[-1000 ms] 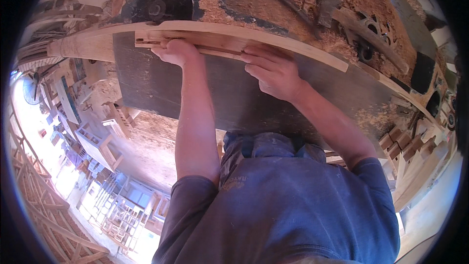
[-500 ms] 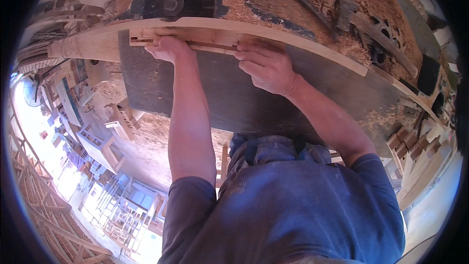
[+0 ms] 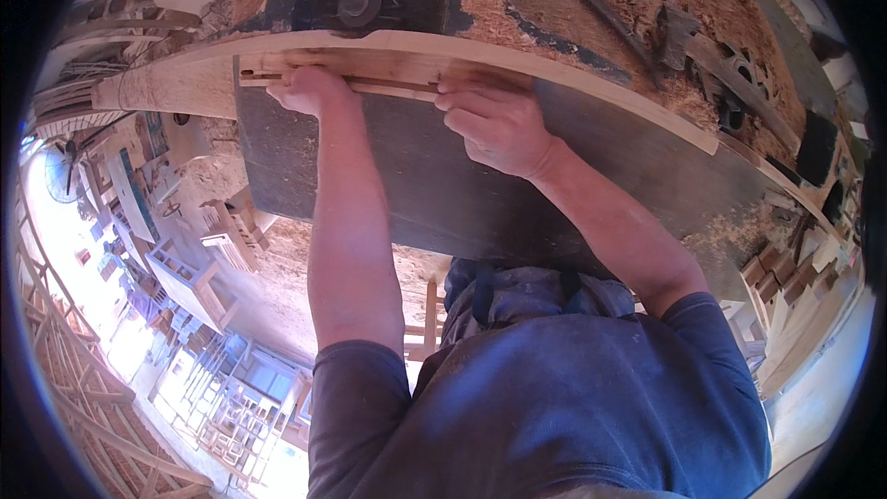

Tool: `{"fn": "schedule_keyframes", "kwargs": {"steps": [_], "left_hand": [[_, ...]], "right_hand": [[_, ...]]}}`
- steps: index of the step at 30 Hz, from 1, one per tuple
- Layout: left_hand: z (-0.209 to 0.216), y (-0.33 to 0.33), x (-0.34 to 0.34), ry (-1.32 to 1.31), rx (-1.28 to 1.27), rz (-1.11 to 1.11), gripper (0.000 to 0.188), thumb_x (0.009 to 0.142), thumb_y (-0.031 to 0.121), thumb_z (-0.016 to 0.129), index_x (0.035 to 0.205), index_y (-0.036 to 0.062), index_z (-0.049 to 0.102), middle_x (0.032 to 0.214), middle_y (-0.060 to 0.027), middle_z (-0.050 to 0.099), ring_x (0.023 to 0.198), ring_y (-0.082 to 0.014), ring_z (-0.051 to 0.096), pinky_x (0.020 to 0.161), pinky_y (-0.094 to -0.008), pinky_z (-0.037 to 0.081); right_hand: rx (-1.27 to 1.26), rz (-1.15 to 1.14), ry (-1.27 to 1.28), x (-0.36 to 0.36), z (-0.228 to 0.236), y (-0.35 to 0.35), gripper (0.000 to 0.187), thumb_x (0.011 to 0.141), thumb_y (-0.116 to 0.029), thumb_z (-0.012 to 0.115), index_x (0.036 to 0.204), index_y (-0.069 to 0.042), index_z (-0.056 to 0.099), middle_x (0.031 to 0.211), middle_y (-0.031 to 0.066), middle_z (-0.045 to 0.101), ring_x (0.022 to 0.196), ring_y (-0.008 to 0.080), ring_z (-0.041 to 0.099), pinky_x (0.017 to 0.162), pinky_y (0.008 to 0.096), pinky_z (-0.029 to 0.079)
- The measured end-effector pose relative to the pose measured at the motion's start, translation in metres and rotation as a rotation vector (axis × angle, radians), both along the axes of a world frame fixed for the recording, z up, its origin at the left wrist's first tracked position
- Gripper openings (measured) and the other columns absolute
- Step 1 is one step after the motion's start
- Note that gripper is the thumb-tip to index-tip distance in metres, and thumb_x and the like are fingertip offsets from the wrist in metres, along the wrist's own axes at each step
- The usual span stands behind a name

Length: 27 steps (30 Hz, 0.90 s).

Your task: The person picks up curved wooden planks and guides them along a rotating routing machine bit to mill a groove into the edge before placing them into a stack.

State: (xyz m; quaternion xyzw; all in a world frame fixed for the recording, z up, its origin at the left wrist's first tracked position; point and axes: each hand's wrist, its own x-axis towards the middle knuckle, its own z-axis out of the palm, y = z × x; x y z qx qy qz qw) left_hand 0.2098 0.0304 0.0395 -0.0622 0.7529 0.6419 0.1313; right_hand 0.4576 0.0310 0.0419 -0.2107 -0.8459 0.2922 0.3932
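A light wooden piece [image 3: 397, 69] with a long dark groove or gap along it lies on a dark flat worktop [image 3: 416, 166], close against a long wooden fence board [image 3: 573, 67]. Near its left end, my left hand [image 3: 312, 92] is closed over it, the fingertips partly hidden. Further right, my right hand [image 3: 497, 125] pinches its near edge, thumb and forefinger together, the other fingers curled. Just beyond the fence is a dark round disc [image 3: 416, 0] with a metal hub, which looks like a saw blade.
Sawdust covers the surface behind the fence, where a wrench [image 3: 601, 9] and a hammer-like tool [image 3: 730, 69] lie. Wooden blocks [image 3: 776, 282] are stacked at the right edge. Curved wooden parts [image 3: 139, 2] sit at the far left, and wooden furniture frames [image 3: 194, 286] stand on the floor.
Both hands and the wooden piece have slid a little to the left along the fence. The whole view has shifted slightly, so the disc and tools appear further right.
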Motion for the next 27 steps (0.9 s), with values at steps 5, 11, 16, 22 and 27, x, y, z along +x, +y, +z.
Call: {"fn": "schedule_keyframes", "kwargs": {"steps": [5, 11, 16, 22, 27], "left_hand": [[-0.004, 0.0, -0.021, 0.046, 0.035, 0.005, 0.057, 0.096, 0.002, 0.033, 0.153, 0.0045, 0.03, 0.146, -0.0253, 0.044, 0.12, -0.0375, 0.057, 0.097, -0.0501, 0.054], [-0.032, -0.008, -0.076, -0.023, 0.142, -0.043, 0.058, 0.097, 0.005, 0.032, 0.154, 0.0099, 0.031, 0.146, -0.0227, 0.046, 0.119, -0.0379, 0.058, 0.096, -0.051, 0.053], [-0.099, -0.059, -0.168, 0.176, -0.044, -0.272, 0.057, 0.097, 0.007, 0.031, 0.154, 0.0113, 0.031, 0.146, -0.0221, 0.046, 0.117, -0.0373, 0.058, 0.094, -0.0533, 0.053], [-0.021, -0.005, -0.089, 0.039, 0.184, -0.038, 0.057, 0.097, 0.005, 0.032, 0.154, 0.0092, 0.03, 0.146, -0.0228, 0.045, 0.119, -0.0358, 0.058, 0.095, -0.0525, 0.054], [-0.015, -0.004, -0.09, 0.091, 0.123, 0.025, 0.055, 0.099, 0.005, 0.031, 0.154, 0.0094, 0.03, 0.147, -0.0232, 0.044, 0.12, -0.0353, 0.058, 0.095, -0.0513, 0.055]], "right_hand": [[0.023, 0.013, 0.005, -0.019, 0.002, 0.004, 0.019, 0.066, 0.006, 0.069, 0.074, -0.007, 0.058, 0.094, 0.004, 0.073, 0.099, 0.0204, 0.073, 0.085, 0.033, 0.061], [0.028, 0.014, -0.014, -0.045, -0.005, 0.002, 0.015, 0.068, -0.004, 0.068, 0.08, -0.01, 0.06, 0.098, 0.0006, 0.07, 0.104, 0.0178, 0.071, 0.085, 0.0325, 0.059], [0.036, 0.092, -0.024, -0.072, 0.005, 0.001, 0.014, 0.07, -0.004, 0.067, 0.081, -0.009, 0.061, 0.099, 0.0009, 0.07, 0.104, 0.0182, 0.071, 0.084, 0.0316, 0.059], [0.056, 0.022, -0.025, -0.075, -0.007, 0.002, 0.012, 0.071, -0.003, 0.067, 0.079, -0.009, 0.061, 0.099, 0.0017, 0.071, 0.101, 0.0183, 0.071, 0.081, 0.032, 0.06], [0.054, 0.023, -0.012, -0.082, -0.003, 0.0, 0.013, 0.07, -0.002, 0.067, 0.08, -0.009, 0.061, 0.099, 0.0025, 0.072, 0.099, 0.0185, 0.072, 0.079, 0.0333, 0.061]]}}
